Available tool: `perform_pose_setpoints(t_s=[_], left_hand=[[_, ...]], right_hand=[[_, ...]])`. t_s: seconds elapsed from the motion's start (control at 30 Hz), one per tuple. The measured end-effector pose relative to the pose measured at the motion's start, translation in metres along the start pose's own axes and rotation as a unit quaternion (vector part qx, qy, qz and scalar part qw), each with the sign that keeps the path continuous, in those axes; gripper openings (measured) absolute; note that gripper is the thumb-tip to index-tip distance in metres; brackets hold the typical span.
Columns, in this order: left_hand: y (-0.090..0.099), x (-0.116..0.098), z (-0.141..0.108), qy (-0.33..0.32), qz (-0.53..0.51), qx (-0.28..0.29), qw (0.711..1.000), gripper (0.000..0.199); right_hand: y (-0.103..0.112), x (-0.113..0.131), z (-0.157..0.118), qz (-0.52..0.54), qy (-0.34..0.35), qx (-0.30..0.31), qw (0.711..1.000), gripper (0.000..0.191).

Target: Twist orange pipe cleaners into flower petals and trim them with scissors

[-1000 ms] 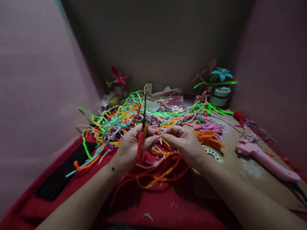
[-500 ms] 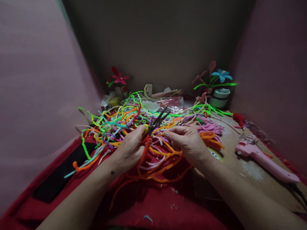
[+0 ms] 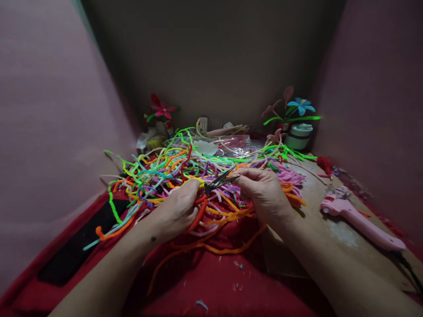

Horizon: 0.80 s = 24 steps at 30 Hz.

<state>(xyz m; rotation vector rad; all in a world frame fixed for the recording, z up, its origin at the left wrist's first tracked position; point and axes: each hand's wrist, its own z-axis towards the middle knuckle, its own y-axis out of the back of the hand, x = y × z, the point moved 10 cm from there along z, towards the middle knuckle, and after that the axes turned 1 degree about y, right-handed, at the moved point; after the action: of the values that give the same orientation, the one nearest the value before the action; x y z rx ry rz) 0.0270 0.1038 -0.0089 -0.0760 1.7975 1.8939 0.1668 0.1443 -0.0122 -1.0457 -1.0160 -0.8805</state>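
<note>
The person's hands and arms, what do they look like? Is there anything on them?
The left hand and right hand are both bare, with no gloves. I can't see any sleeves, watch or bracelet on the forearms. There's a small dark mark near the left wrist, but I can't tell what it is.

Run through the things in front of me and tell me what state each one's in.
Scissors: blades parted
Left hand: closed on the scissors
Right hand: fingertips pinched; what they hold is unclear
Fuzzy stems: loose, tangled heap
Pink glue gun: lying down, cord attached; on or off can't be told
Jar: lid on
Black slab: lying flat
Blue flower: petals spread
</note>
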Motion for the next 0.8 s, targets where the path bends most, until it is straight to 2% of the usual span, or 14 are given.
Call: perform_pose_setpoints(t_s=[0.27,0.63,0.8], left_hand=[[0.001,0.003,0.001,0.002,-0.008,-0.016,1.0,0.011],[0.001,-0.016,0.003,-0.048,-0.049,-0.006,0.998,0.011],[0.002,-0.013,0.002,-0.029,-0.044,-0.008,0.999,0.011]], right_hand=[[0.0,-0.001,0.0,0.006,0.001,0.007,1.0,0.013],[-0.006,-0.001,-0.002,0.025,0.0,0.025,0.999,0.017],[-0.007,-0.001,-0.003,0.045,-0.006,0.029,0.999,0.017]])
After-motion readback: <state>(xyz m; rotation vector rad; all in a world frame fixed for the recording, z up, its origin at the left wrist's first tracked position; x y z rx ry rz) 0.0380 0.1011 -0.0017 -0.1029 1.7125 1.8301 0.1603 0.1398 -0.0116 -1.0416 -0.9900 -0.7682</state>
